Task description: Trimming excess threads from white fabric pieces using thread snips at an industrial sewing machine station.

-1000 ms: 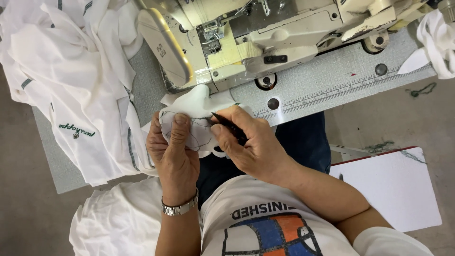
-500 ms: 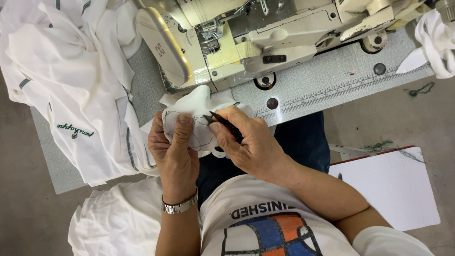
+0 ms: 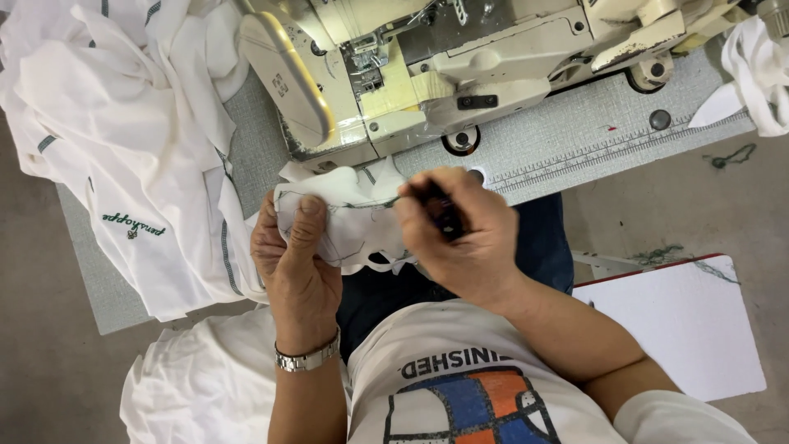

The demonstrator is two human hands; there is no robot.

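My left hand [image 3: 296, 259] pinches the small white fabric piece [image 3: 349, 218], thumb pressed on top and fingers curled beneath, holding it just in front of the sewing machine [image 3: 427, 66]. My right hand [image 3: 460, 238] is closed around a small dark tool [image 3: 444, 215], probably thread snips, its tip at the right edge of that same piece. Both hands sit below the machine's base, over the near edge of the grey desk [image 3: 567, 152]. A heap of white garments [image 3: 123, 140] lies to the left of the machine, more white cloth [image 3: 205, 386] hangs by my left forearm, and a white board [image 3: 682, 329] rests on the floor to the lower right of the machine.

To do this well, I judge I should keep the fabric taut between thumb and fingers, bring the tool's tip only to the loose thread, and clip close without nicking the seam.
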